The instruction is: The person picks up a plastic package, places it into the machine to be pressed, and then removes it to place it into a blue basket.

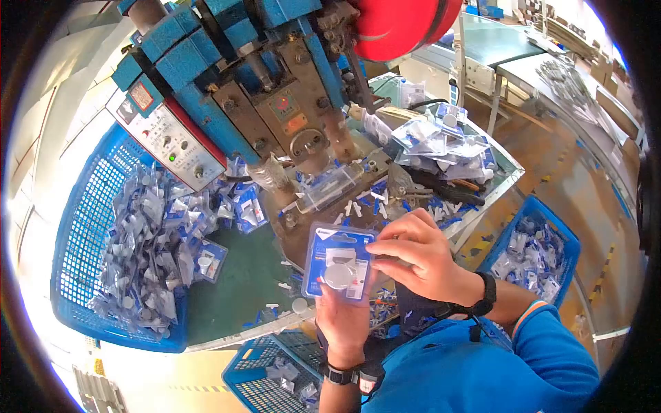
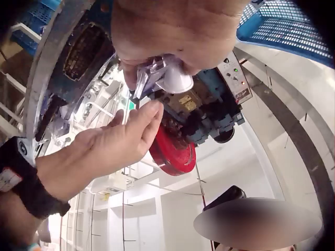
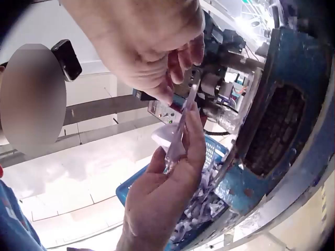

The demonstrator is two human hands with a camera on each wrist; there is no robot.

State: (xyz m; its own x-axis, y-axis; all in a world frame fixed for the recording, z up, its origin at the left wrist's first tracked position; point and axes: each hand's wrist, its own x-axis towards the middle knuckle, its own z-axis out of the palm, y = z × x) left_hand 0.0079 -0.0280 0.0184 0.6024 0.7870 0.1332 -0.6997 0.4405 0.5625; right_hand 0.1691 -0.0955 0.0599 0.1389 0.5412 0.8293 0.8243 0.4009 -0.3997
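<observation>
Blister pack point(image 1: 339, 261) held up in front of the blue press point(image 1: 234, 82): we see it over the near edge of the green worktop point(image 1: 234, 289), gripped low down by the left hand point(image 1: 343, 327), its thumb laid across the front of the card. The head view shows the pack standing nearly upright, its long axis running from the left palm toward the press, the slotted end farthest from us and the round pale disc point(image 1: 339, 277) in the lower half. The right hand point(image 1: 423, 258) comes in from the right, its fingertips at the pack's right edge, high on the card. Nearer by far is the left hand, which has the bottom end in its grasp; the right we judge the freer of the two, its thumb apart from its fingers and no firm grip to be seen, though we cannot tell whether the tips touch the plastic. So the pack lies just ahead of the left hand and to the left of the right one, between them, and seen nearly edge-on from the right wrist.
</observation>
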